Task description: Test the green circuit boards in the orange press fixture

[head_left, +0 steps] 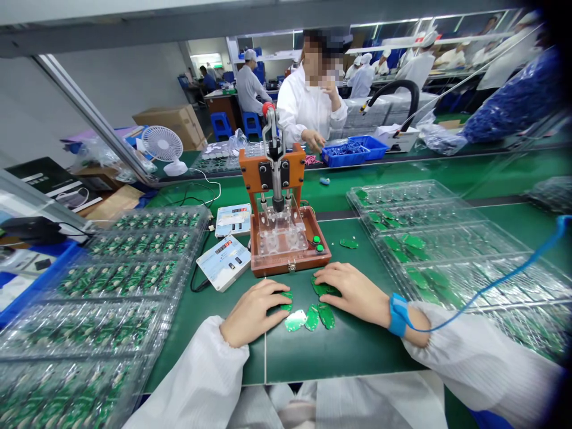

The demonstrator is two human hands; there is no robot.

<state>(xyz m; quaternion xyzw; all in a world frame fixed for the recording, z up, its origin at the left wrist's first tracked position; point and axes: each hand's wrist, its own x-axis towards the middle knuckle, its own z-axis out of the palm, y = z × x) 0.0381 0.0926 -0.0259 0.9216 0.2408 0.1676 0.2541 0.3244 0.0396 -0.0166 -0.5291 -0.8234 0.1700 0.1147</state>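
Several small green circuit boards (311,317) lie on the green table mat in front of an orange and brown press fixture (290,238). My left hand (258,307) is closed on a green board (287,301) at the left of this group. At its right, my right hand (351,290), with a blue strap round the wrist, rests with bent fingers over more green boards (320,288); whether it grips them is unclear. One loose board (349,243) lies right of the fixture.
Clear trays (129,256) of boards stand at the left, others (415,238) at the right. Two meter boxes (224,262) sit left of the fixture. A blue cord (504,277) crosses above the right trays. Across the bench, a person (308,101) sits by blue bins (346,156).
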